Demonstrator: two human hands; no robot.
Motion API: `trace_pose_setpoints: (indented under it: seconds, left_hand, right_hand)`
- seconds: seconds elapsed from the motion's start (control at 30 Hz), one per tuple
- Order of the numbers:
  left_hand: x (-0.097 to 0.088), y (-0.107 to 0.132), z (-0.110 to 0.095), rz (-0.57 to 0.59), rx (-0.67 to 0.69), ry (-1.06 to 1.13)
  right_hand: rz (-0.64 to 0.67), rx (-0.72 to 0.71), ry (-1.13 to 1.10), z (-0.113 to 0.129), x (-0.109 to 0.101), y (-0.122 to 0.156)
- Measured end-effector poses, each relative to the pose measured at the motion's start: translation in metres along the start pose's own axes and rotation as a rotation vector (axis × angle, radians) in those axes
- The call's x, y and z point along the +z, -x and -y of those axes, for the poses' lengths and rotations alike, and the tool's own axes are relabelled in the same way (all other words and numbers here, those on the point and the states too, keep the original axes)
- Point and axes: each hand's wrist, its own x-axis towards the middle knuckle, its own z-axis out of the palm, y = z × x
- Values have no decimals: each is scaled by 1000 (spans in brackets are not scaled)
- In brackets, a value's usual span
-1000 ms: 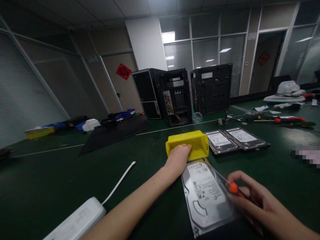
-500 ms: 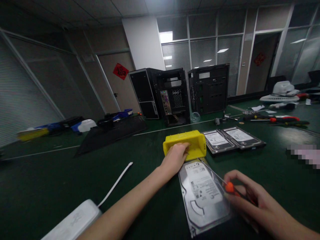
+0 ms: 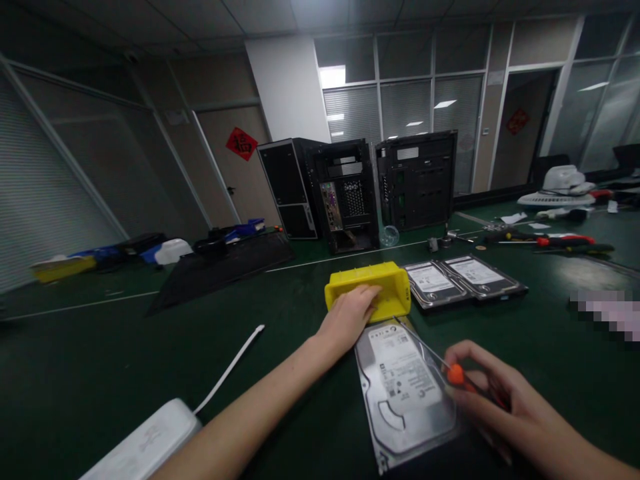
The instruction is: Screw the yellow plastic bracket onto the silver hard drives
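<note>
My right hand (image 3: 493, 393) grips a screwdriver (image 3: 455, 374) with an orange and dark handle. Its thin shaft slants across a silver hard drive (image 3: 407, 407), with the tip near the drive's far edge, by the bin's rim. Whether the tip touches anything I cannot tell. The drive lies label up in front of me. Just beyond it a yellow plastic bin (image 3: 367, 273) rests on its side, mouth toward me. My left hand (image 3: 349, 319) reaches into that mouth, fingers bent and pressed together; anything between them is hidden.
Two more hard drives (image 3: 463, 279) lie right of the bin. Computer cases (image 3: 343, 193) stand behind, near a small clear dish (image 3: 389, 236). Screwdrivers (image 3: 550, 240) and a white fan-like device (image 3: 560, 189) are at right. A white power strip (image 3: 145, 440) and black mat (image 3: 230, 267) are at left.
The view has shifted very slightly. Both hands, the screwdriver, the bin and the hard drive keep nearly the same positions relative to each other.
</note>
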Motion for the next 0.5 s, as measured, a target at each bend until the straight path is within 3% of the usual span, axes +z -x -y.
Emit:
trace_pose_setpoints:
  seconds: [0.23, 0.37, 0.5]
  left_hand:
    - [-28, 44, 1, -68, 103, -25]
    - [-29, 63, 8, -107, 2, 113]
    - [-20, 66, 13, -143, -110, 219]
  right_hand:
    - [16, -10, -54, 5, 2, 2]
    - [-33, -3, -18, 9, 4, 4]
    - [-43, 8, -1, 11, 5, 5]
